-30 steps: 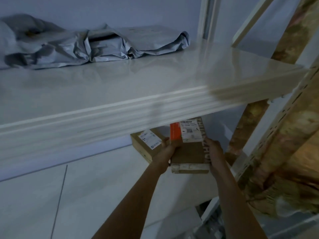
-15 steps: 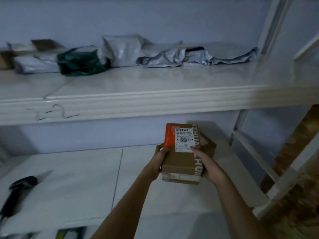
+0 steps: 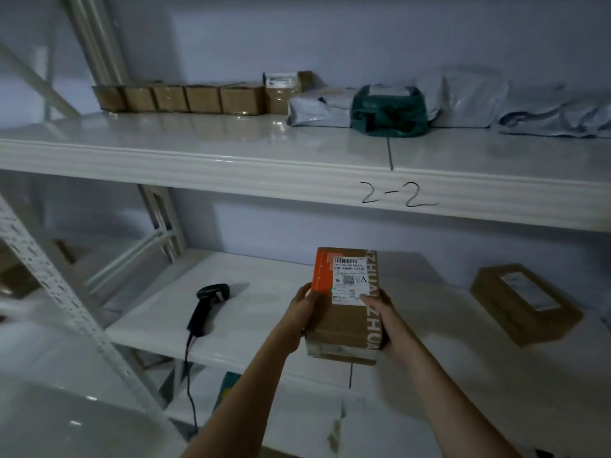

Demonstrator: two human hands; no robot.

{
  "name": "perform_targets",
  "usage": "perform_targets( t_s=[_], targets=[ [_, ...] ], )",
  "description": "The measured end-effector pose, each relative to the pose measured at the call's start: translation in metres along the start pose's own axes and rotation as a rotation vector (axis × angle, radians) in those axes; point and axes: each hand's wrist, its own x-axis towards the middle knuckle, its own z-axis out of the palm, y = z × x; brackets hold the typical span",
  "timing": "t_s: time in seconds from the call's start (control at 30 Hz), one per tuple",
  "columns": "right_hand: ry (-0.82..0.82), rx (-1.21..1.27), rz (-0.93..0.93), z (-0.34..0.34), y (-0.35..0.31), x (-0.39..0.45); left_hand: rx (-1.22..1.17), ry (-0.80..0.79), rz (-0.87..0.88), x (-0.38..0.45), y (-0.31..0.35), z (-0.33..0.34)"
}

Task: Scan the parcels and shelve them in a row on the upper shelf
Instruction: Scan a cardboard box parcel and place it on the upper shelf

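I hold a brown cardboard parcel (image 3: 344, 328) with an orange patch and a white barcode label above the lower shelf (image 3: 264, 312). My left hand (image 3: 302, 309) grips its left side and my right hand (image 3: 380, 314) grips its right side. A black handheld scanner (image 3: 206, 305) lies on the lower shelf to the left, its cable hanging over the front edge. On the upper shelf (image 3: 231, 166), marked "2-2", a row of parcels stands along the wall: several brown boxes (image 3: 205, 99), grey mailer bags (image 3: 319, 110) and a dark green bag (image 3: 390, 112).
Another brown box (image 3: 525, 305) with a label lies on the lower shelf at the right. White perforated uprights (image 3: 59, 292) and diagonal braces frame the rack on the left. More grey bags (image 3: 542, 110) fill the upper shelf's right end.
The view has swung left along the rack while both hands keep the parcel. The scanner and the row of brown boxes have come into sight.
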Motion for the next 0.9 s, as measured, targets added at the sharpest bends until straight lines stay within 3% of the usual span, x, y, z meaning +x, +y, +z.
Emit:
perform_targets(
  t_s=[0.27, 0.47, 0.67, 0.9],
  targets=[
    [-0.146, -0.019, 0.066, 0.072, 0.027, 0.078, 0.141, 0.050, -0.100, 0.035, 0.017, -0.091],
    [-0.145, -0.095, 0.029, 0.122, 0.034, 0.150, 0.171, 0.093, -0.214, 0.080, 0.028, -0.161],
    [-0.083, -0.111, 0.086, 0.165, 0.040, 0.186, 0.213, 0.419, -0.256, 0.112, 0.014, -0.235],
    [0.012, -0.126, 0.069, 0.205, 0.050, 0.189, 0.376, 0.512, -0.422, 0.143, -0.019, -0.314]
  ],
)
